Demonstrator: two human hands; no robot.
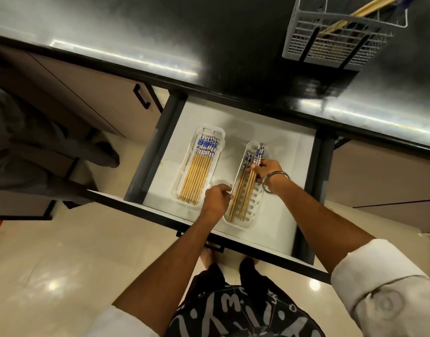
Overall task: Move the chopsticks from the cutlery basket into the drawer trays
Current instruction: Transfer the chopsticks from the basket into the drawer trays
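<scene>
The open drawer (269, 132) holds two white trays. The left tray (184, 166) is filled with a neat row of several chopsticks (199, 173) with blue-patterned tops. In the right tray (254, 207) lie a few more chopsticks (243, 198). My right hand (266, 170) grips a small bunch of them near their patterned ends, low over that tray. My left hand (217, 199) has its fingers curled on the right tray's left rim. The grey cutlery basket (330, 42) stands on the counter at top right, with more chopsticks (369, 8) leaning in it.
The black glossy counter (209, 40) runs across the top. Closed cabinet doors flank the drawer, one with a black handle (142, 96) at the left. Another person's legs (63, 152) stand at the left on the tiled floor. My own feet are below the drawer front.
</scene>
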